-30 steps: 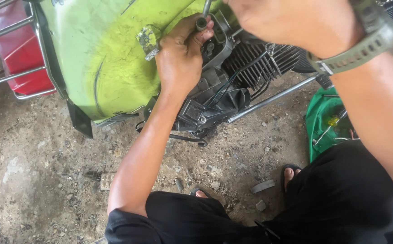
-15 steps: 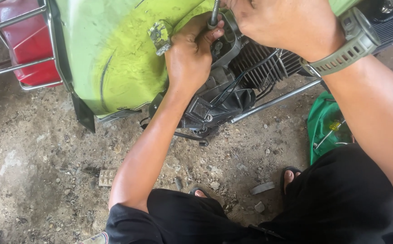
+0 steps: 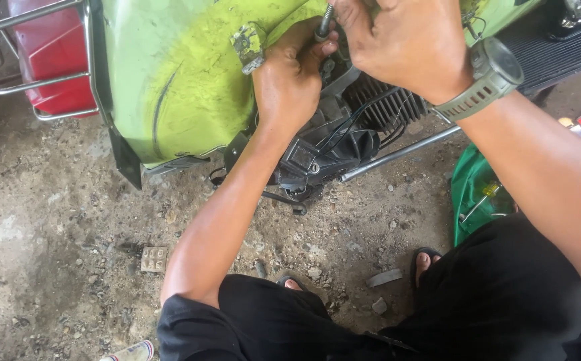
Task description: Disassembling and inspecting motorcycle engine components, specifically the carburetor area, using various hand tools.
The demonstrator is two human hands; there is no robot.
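The left hand [image 3: 290, 83] pinches a slim grey metal tool shaft [image 3: 324, 21]; the right hand [image 3: 404, 47] closes over its top. Both work above the finned grey engine [image 3: 387, 107], right of the lime-green scooter panel [image 3: 177, 80]. The engine lies exposed, the tool seated.

A slim, ribbed metal rod [image 3: 324, 25] stands nearly upright above the finned engine [image 3: 384, 107], its grey shaft pinched between fingers beside the lime-green body panel [image 3: 177, 73].

Left hand [image 3: 290, 83] and right hand [image 3: 404, 43] raised together, fingers [image 3: 330, 47] curled.
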